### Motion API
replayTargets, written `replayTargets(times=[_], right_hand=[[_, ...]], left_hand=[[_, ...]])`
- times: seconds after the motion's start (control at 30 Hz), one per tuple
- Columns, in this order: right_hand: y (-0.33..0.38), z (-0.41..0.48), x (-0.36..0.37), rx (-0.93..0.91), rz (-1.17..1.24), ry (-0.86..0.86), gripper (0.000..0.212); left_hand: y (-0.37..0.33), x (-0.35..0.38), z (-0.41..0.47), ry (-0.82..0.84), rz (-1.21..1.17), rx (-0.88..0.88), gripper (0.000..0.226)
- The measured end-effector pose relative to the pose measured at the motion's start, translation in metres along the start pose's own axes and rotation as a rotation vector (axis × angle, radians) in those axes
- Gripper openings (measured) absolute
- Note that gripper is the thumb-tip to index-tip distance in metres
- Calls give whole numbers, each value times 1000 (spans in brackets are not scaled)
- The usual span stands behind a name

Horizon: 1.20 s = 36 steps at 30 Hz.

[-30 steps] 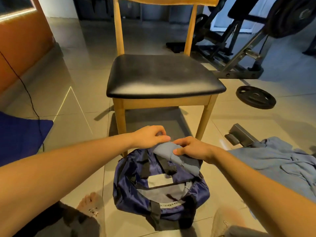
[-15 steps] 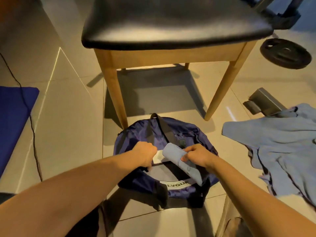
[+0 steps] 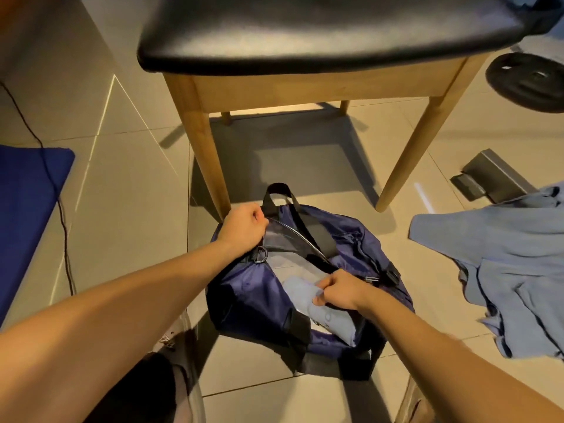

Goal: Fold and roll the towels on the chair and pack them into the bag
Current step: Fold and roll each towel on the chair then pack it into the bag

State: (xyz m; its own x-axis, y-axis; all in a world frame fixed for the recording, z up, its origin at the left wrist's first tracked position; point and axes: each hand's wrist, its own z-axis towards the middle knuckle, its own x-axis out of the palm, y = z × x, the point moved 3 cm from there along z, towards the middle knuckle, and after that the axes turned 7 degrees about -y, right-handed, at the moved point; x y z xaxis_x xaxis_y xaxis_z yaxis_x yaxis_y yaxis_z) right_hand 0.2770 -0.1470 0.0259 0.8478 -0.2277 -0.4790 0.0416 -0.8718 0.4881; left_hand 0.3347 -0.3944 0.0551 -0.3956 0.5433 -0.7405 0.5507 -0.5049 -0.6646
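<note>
Head view: right hand (image 3: 341,293) pinches the rolled towel (image 3: 331,322), which lies in the mouth of the bag (image 3: 244,288) just beneath it, long axis slanting toward the near right, while left hand (image 3: 244,228) grips the far rim.

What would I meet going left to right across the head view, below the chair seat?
Blue mat → left hand gripping the bag → right hand gripping the rolled towel → loose blue cloth.
</note>
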Motion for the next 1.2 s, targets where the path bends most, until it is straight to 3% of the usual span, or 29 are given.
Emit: replayTargets(times=[0.1,0.2,0.3,0.4,0.43,0.5,0.6,0.67,0.83,1.0,1.1,1.2], right_hand=[[7,4,17,-58,-239,69,17],[11,8,21,-39,-405,64,29],[19,14,23,-30,-169,-79,23],[28,30,33,78,234,-188,46],[32,36,35,97,356,-252,43],[42,47,32,89,530,-449,12],[59,48,28,-28,593,-630,19],[66,49,40,-73,553,-601,22],[64,73,79,93,510,-460,30],[74,94,97,129,335,-307,43],[78,97,98,138,192,-192,33],[81,100,93,61,199,-158,44]], left_hand=[[11,-8,-11,-83,-47,1,16],[21,-8,-27,68,143,187,20],[18,-8,-35,178,248,364,22],[17,-10,-36,202,293,419,16],[17,-11,-37,207,306,421,13],[18,-12,-39,217,334,421,9],[20,-15,-39,229,356,412,17],[23,-17,-37,210,347,390,24],[33,-20,-35,156,287,321,38],[35,-15,-33,215,298,331,51],[41,-12,-34,297,388,376,74],[50,-9,-40,339,459,446,105]])
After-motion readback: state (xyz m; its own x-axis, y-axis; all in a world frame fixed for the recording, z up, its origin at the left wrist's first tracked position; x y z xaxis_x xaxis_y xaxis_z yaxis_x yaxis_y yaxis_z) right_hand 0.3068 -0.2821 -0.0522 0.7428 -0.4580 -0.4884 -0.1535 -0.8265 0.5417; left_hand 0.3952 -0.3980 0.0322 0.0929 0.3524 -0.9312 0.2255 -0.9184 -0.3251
